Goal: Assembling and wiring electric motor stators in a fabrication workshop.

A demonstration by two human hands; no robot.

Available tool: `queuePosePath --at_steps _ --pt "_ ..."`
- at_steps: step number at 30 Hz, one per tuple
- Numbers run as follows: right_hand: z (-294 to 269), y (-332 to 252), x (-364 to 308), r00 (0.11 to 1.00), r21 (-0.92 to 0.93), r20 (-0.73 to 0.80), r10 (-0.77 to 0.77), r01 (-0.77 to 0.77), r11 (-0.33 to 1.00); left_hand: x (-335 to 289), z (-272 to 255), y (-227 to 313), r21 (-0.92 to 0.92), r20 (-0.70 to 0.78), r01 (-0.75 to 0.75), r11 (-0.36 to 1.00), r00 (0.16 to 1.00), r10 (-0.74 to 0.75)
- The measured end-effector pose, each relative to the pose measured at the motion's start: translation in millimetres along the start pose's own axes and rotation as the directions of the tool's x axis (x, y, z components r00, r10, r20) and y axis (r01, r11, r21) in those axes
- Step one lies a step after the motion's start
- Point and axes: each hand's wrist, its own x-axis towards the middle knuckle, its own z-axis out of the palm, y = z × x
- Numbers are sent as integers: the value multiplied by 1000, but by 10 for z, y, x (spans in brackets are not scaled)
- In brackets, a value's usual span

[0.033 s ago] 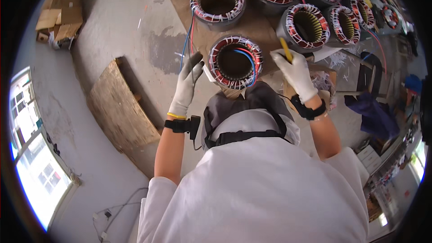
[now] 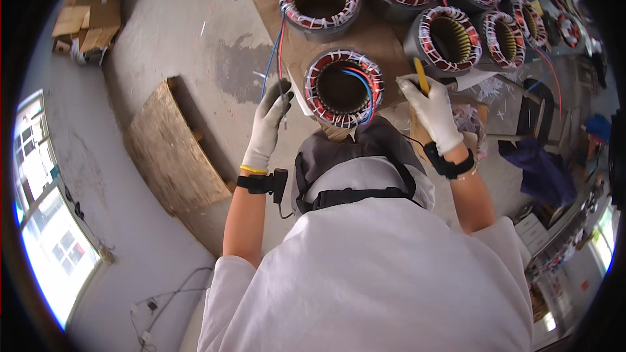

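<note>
Stator (image 2: 312, 94) sat bore up between two gloved hands: to the right of the left hand (image 2: 266, 120) and its fingertips, to the left of the right hand (image 2: 432, 107) and its own. From my distant seat I could not rank either hand as nearer to the rim; both gaps looked narrow and much alike. Its red and blue leads (image 2: 370, 92) curved over the bore on the side toward the right fingers, so for those I judged the right hand nearer.

I saw the right fingers closed around a slim yellow tool (image 2: 421, 76), its long axis running mostly ahead of the palm, far end leaning left. The left fingers were fairly narrow and dark at the tips. A red wire (image 2: 281, 52) came down to them from a farther stator (image 2: 319, 23); I could not tell whether they pinched it. A blue wire (image 2: 272, 58) hung just to its left.

Under the near stator I had a brown bench (image 2: 297, 52), reaching on ahead of the fingers. Paper scraps (image 2: 492, 88) lay beyond the right fingertips. Left of the left fingers spread grey floor (image 2: 215, 19), with a wooden board (image 2: 173, 146) on it and a carton (image 2: 98, 10) well apart. Dark blue cloth (image 2: 541, 173) showed right of the right hand.
</note>
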Motion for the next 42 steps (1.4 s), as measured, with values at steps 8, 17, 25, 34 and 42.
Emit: queuePosePath --at_steps 8,17,25,34,42 --pt "460 -158 39 942 -433 68 -330 326 840 -460 -101 -335 87 -306 60 994 952 -31" --pt "321 -236 126 979 -141 130 -158 176 974 -439 102 -349 88 -292 19 996 956 8" --pt "83 -129 302 964 -385 124 -237 267 883 -406 252 -243 36 71 221 975 972 -223" --pt "459 -454 506 943 -699 281 -180 329 634 -45 665 -171 -24 119 -28 999 992 31" --pt "461 -207 726 892 -608 390 -228 435 664 -105 940 138 -277 -36 404 872 902 -430"
